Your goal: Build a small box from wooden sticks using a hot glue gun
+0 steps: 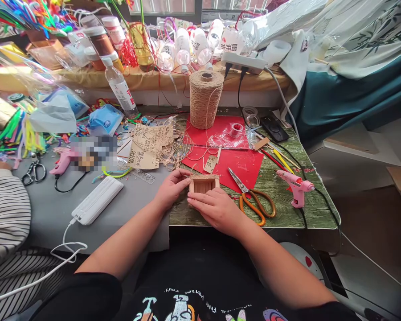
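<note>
Both hands are on a small wooden box (205,177) with an open top, close to the table's front edge. Twine is wrapped along its far side. My left hand (171,189) grips the box at its left corner, thumb and fingers closed on the rim and twine. Across the near side lies my right hand (217,207), its fingers wrapped over the wall and hiding much of it. A large spool of jute twine (205,102) stands behind, on red sheets (243,167). Orange-handled scissors (254,196) rest right of my right hand.
A pink glue gun (296,187) with a black cable sits at the right edge. Left are a white power bank (98,200), printed cardboard pieces (150,145) and another person's striped sleeve (6,205). A water bottle (120,87) and power strip (243,62) are farther back.
</note>
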Demonstrator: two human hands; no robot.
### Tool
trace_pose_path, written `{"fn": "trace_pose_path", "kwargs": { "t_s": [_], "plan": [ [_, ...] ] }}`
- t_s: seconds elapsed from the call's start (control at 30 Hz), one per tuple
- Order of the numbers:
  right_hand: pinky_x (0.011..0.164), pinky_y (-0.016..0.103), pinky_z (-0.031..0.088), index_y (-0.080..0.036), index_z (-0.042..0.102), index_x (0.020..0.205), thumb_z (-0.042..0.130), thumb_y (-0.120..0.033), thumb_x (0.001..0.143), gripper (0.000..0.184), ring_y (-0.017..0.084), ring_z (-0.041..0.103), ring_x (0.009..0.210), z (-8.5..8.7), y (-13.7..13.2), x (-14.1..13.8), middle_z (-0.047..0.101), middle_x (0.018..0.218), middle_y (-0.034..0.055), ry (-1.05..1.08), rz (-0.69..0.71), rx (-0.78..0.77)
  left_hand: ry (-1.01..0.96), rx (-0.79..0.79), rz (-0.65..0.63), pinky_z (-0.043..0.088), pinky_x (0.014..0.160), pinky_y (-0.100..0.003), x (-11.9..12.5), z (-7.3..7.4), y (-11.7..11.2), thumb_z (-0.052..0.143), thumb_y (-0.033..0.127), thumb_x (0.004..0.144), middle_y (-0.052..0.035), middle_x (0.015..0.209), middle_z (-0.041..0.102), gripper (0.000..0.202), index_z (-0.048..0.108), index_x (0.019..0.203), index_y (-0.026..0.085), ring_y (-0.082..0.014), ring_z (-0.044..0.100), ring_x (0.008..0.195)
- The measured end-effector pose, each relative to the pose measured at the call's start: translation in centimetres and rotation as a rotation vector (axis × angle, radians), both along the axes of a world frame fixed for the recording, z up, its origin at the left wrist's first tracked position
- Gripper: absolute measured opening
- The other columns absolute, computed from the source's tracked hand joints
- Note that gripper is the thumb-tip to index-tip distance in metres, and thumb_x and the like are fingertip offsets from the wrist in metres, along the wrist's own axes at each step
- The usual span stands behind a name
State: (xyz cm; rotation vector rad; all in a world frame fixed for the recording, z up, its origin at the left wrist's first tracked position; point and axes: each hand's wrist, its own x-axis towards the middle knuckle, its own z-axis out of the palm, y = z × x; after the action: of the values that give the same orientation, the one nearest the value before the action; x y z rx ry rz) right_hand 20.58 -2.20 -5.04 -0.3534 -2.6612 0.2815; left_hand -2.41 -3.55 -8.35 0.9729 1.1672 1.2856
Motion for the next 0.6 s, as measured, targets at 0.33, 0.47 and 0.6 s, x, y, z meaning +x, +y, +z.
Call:
{"fn": "trace_pose_path", "kwargs": {
  "t_s": [0.33, 0.47, 0.6],
  "plan": [
    [0.086, 0.043, 0.045, -0.021, 0.06, 0.143, 0.053, -0.017, 0.106, 0.038, 0.021, 0.065, 0.094, -0.37, -0.2, 0.01, 0.066, 0.15, 0.0085, 0.05, -0.02, -0.047, 0.006, 0.005, -0.034, 0.049, 0.092, -0.032, 0.23, 0.48, -0.04, 0.077, 0.035, 0.089, -0.0037, 0.104, 0.072, 0.023, 0.067, 0.104, 0.021, -0.0192, 0.065, 0.098],
    [0.087, 0.043, 0.045, -0.022, 0.06, 0.144, 0.052, -0.018, 0.106, 0.038, 0.021, 0.066, 0.095, -0.37, -0.21, 0.01, 0.066, 0.149, 0.0089, 0.055, -0.021, -0.06, 0.018, 0.006, -0.039, 0.049, 0.092, -0.033, 0.22, 0.48, -0.07, 0.075, 0.036, 0.09, -0.0038, 0.103, 0.071, 0.024, 0.067, 0.106, 0.021, -0.0196, 0.065, 0.098],
    [0.087, 0.043, 0.045, -0.021, 0.061, 0.142, 0.052, -0.017, 0.106, 0.037, 0.021, 0.066, 0.095, -0.32, -0.19, 0.0, 0.067, 0.148, 0.0088, 0.063, -0.02, -0.058, 0.031, 0.006, -0.044, 0.049, 0.092, -0.033, 0.19, 0.38, -0.06, 0.075, 0.037, 0.09, -0.0039, 0.104, 0.071, 0.024, 0.066, 0.106, 0.021, -0.0197, 0.065, 0.098]
  ]
}}
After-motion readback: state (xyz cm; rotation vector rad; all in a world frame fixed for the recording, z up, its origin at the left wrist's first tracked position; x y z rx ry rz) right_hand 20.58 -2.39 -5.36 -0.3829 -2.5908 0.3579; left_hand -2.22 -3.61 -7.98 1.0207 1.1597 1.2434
